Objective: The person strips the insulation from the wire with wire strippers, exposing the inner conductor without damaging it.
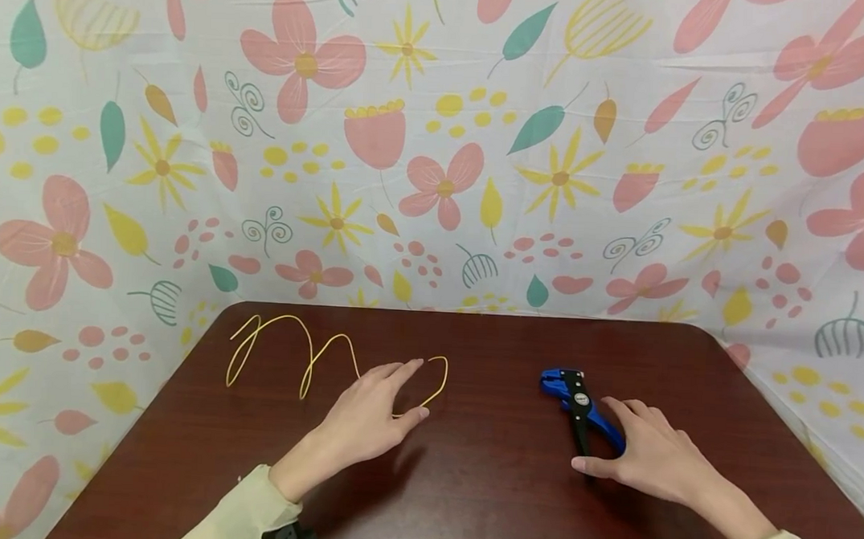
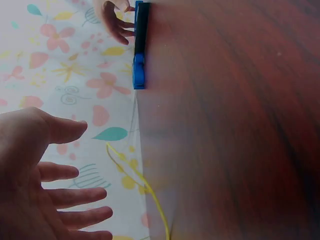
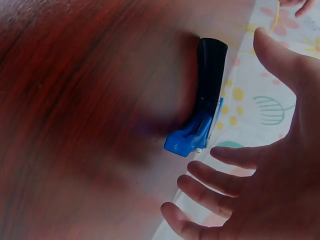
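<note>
Two spread, unoccupied hands are held at a dark table [image 1: 494, 497], the left hand [image 1: 368, 415] by a yellow wire [image 1: 311, 363], the right hand [image 1: 659, 456] by a blue-and-black tool [image 1: 581, 399].
The yellow wire is strewn in loose loops from far left to the middle; the tool is placed right of centre, its head pointed far, its handles near. The wire can be judged light, springy and easily bent, best pinched close to an end; the tool seems stiff and heavier, best gripped round both handles. Most of the wire's run is shown only in the head view, where part is covered by the left hand. Straight fingers with nothing gripped are revealed in the wrist views; whether the tool is touched cannot be told.
</note>
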`<state>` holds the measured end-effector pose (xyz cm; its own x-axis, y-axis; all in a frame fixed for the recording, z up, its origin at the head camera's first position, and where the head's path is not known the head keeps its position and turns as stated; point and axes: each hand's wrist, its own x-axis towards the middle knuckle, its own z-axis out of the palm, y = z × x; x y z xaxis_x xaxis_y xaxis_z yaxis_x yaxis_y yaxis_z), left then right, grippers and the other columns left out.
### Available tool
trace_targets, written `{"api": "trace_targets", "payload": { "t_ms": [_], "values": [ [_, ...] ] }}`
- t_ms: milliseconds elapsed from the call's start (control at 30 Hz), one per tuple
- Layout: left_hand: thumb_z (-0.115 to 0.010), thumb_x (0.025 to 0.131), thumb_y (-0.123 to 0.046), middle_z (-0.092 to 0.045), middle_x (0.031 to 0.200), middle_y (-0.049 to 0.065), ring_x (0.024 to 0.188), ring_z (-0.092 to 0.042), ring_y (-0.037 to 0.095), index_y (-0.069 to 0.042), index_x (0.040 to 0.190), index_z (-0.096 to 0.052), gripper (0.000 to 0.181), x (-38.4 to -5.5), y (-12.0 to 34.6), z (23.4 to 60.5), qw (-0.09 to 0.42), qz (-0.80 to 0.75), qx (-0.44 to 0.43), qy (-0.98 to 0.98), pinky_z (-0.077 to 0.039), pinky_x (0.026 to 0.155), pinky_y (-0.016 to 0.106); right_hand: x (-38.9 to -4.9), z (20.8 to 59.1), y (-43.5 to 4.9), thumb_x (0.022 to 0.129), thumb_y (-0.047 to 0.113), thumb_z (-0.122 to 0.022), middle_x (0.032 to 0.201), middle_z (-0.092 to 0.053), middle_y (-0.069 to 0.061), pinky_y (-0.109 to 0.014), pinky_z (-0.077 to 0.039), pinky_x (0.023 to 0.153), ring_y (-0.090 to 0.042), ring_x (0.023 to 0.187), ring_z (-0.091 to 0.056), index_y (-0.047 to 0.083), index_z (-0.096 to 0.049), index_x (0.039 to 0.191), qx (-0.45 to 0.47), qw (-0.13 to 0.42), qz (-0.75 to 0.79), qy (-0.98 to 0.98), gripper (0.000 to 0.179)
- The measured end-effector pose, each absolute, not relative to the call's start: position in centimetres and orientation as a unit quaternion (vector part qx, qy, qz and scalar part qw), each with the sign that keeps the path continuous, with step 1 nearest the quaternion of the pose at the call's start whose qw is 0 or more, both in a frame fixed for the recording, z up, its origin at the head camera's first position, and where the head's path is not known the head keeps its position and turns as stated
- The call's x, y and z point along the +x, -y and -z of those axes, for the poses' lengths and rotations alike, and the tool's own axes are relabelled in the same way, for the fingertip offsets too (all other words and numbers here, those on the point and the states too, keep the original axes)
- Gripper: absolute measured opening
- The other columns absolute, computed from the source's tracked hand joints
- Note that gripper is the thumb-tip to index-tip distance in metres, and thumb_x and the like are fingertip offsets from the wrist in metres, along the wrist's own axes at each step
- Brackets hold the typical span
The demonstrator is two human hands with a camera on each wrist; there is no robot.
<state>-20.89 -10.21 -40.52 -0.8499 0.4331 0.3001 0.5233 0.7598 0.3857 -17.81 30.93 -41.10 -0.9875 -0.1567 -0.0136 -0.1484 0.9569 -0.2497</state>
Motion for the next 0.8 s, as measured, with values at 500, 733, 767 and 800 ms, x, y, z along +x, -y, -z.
{"api": "trace_targets", "payload": {
  "t_ms": [500,733,767,800],
  "values": [
    [-0.075,0.099,-0.021,-0.07,0.126,0.019,0.118,-0.066,0.033,-0.001,0.147,-0.057,0.055,-24.1,8.9,42.1,0.006,0.394,-0.279,0.876,-0.053,0.095,0.051,-18.6,41.7,-32.3,0.078,0.067,-0.083,0.14,-0.053,-0.029,-0.078,-0.045,0.083,-0.052,0.125,-0.05,-0.005,-0.049,0.149,-0.11,0.067,0.173,-0.977,0.106],
    [-0.076,0.098,-0.023,-0.072,0.118,0.015,0.105,-0.07,0.027,0.0,0.143,-0.061,0.053,-25.3,8.7,42.3,-0.017,0.447,-0.252,0.858,-0.055,0.091,0.047,-19.0,42.0,-33.5,0.082,0.044,-0.09,0.131,-0.059,-0.02,-0.055,-0.055,0.088,-0.037,0.116,-0.059,-0.008,-0.049,0.145,-0.156,0.082,0.264,-0.948,0.091],
    [-0.077,0.097,-0.024,-0.073,0.117,0.014,0.104,-0.07,0.026,0.0,0.142,-0.061,0.053,-25.4,8.6,42.3,-0.019,0.449,-0.248,0.858,-0.055,0.09,0.046,-19.0,42.0,-33.5,0.082,0.044,-0.09,0.131,-0.059,-0.02,-0.055,-0.054,0.088,-0.037,0.116,-0.059,-0.008,-0.049,0.144,-0.159,0.08,0.264,-0.948,0.091],
    [-0.077,0.097,-0.024,-0.074,0.115,0.012,0.103,-0.071,0.024,0.0,0.142,-0.062,0.053,-25.5,8.5,42.3,-0.021,0.452,-0.244,0.858,-0.056,0.089,0.045,-19.1,42.0,-33.6,0.081,0.045,-0.09,0.13,-0.059,-0.019,-0.056,-0.054,0.088,-0.038,0.116,-0.059,-0.007,-0.05,0.144,-0.159,0.078,0.258,-0.95,0.092]
  ]
}}
